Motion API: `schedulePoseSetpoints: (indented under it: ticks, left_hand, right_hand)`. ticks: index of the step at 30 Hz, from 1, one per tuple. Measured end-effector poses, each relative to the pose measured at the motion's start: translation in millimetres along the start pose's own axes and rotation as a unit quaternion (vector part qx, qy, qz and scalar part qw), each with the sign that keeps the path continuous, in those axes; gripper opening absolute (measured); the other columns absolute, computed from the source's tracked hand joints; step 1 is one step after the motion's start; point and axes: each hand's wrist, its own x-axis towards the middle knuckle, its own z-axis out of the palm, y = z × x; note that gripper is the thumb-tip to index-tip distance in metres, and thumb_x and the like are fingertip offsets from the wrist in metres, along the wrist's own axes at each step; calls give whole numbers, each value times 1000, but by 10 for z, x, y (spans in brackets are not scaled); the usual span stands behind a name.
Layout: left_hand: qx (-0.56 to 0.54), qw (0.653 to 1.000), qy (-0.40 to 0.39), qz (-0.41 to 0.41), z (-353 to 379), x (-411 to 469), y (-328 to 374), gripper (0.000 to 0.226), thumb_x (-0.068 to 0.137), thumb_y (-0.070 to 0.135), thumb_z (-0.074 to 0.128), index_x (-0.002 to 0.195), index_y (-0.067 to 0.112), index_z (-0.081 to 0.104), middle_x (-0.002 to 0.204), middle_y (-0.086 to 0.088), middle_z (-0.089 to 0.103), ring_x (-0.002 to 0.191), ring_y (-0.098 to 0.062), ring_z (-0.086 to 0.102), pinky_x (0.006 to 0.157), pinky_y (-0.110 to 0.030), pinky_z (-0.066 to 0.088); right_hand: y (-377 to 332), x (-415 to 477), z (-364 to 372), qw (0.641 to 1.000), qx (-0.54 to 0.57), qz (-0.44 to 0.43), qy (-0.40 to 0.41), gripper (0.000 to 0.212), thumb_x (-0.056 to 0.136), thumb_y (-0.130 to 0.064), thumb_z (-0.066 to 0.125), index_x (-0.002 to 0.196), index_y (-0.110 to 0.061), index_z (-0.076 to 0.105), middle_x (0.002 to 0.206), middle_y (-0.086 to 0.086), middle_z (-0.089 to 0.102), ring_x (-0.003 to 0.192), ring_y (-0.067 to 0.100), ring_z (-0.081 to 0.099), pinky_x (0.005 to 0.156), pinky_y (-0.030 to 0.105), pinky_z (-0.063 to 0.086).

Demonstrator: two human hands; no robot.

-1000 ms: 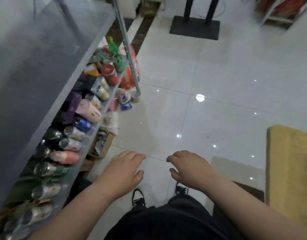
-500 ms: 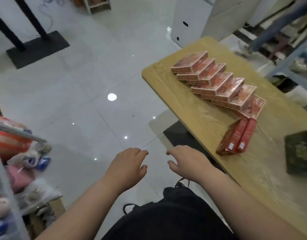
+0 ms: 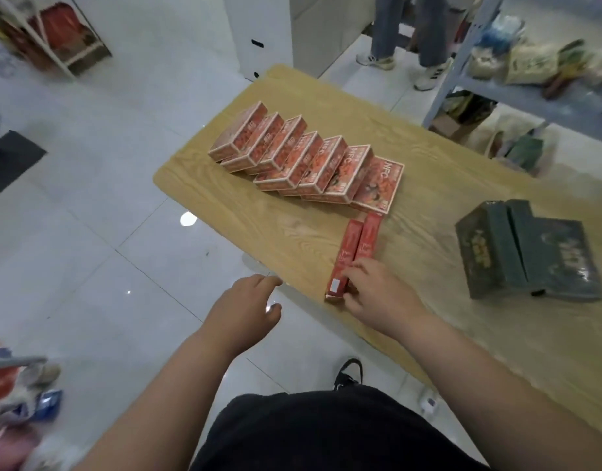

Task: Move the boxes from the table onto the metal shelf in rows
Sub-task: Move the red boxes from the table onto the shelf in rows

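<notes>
1. Head view, looking down: glossy white floor (image 3: 89, 232) on the left, and a light wood-grain surface (image 3: 292, 239) slanting from the top centre to the lower right.
2. On the far part of the surface, a row of flat red boxes (image 3: 306, 161), seven or so, each leaning on the next like toppled dominoes. "NFC" legible on the nearer ones.
3. Just on the near side of that row, a pair of narrow red boxes (image 3: 357, 246), side by side and touching, with narrow faces up and long ends pointing toward the camera.
4. Right hand (image 3: 381, 294) on the near end of the pair, gripping it: fingers (image 3: 355, 266) curled over the top, thumb tucked against the end.
5. Left hand (image 3: 245, 307) palm down above the floor, just beside the surface's edge and apart from every box. Fingers relaxed and slightly bent, holding nothing.
6. Further right on the surface, well apart from the red ones, a blurred cluster of dark green boxes (image 3: 523, 249), tipped against each other.
7. In the background, a white cabinet (image 3: 258, 28) at the top and other people's legs (image 3: 404, 28) in trainers beside it. At upper right, grey metal shelving (image 3: 530, 100) loaded with bags.
8. At the bottom edge, the wearer's black clothing and one black shoe (image 3: 348, 373).
</notes>
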Motion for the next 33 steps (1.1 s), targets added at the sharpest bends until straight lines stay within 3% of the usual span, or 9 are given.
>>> schedulePoseSetpoints:
  ticks: [5,10,14,18,22,25,30,33]
  left_hand:
    - [0,1000,-20,17,63,491,323,56,94,34,55,146,26,39,143,3,50,127,-19,48,95,-38,49]
    - [31,993,-58,96,27,1087,546,85,87,27,69,156,24,20,154,-2,33,134,-22,42,99,-32,44]
    - [122,965,-76,219,-2,1558,686,108,79,33,78,158,25,4,162,-5,15,145,-27,24,108,-34,37]
    - [218,916,-116,316,78,1885,701,116,76,52,77,158,21,0,166,-4,-5,152,-32,-6,122,-44,16]
    - [200,908,-127,347,151,2038,668,115,72,58,77,156,14,12,166,-7,-3,152,-32,-8,123,-47,13]
    - [165,910,-121,361,184,2098,652,111,70,57,79,154,15,19,166,-9,4,152,-32,4,121,-46,19]
    - [111,920,-90,364,238,2119,646,115,59,60,83,149,14,29,149,-13,29,136,-35,30,115,-46,29]
    - [111,936,-76,326,296,2148,666,111,54,63,84,143,16,36,139,-13,33,125,-34,35,110,-42,32]
  right_hand:
    - [453,20,69,991,58,111,-39,77,82,-38,70,149,-24,34,154,8,28,138,31,40,107,42,44]
    - [613,65,183,976,116,164,-82,113,77,-41,81,157,-34,1,166,4,8,150,28,26,115,42,37]
    - [578,108,302,958,199,186,-85,129,68,-50,88,158,-36,-4,167,-1,15,150,21,26,118,36,31]
    - [442,118,342,940,249,221,-81,137,61,-52,91,156,-39,-6,165,1,20,149,22,27,119,37,29]
    - [255,114,370,921,284,263,-32,136,59,-54,91,156,-39,-3,161,-3,27,145,18,32,114,32,30]
    - [136,103,437,904,309,293,16,126,62,-49,91,155,-39,7,152,-7,38,132,12,45,104,25,38]
    - [51,-16,518,871,349,339,69,92,71,-41,84,144,-43,28,135,-12,56,112,7,60,97,35,53]
    - [52,-135,557,854,355,364,108,70,76,-40,80,135,-44,42,125,-23,57,108,-1,61,95,32,53]
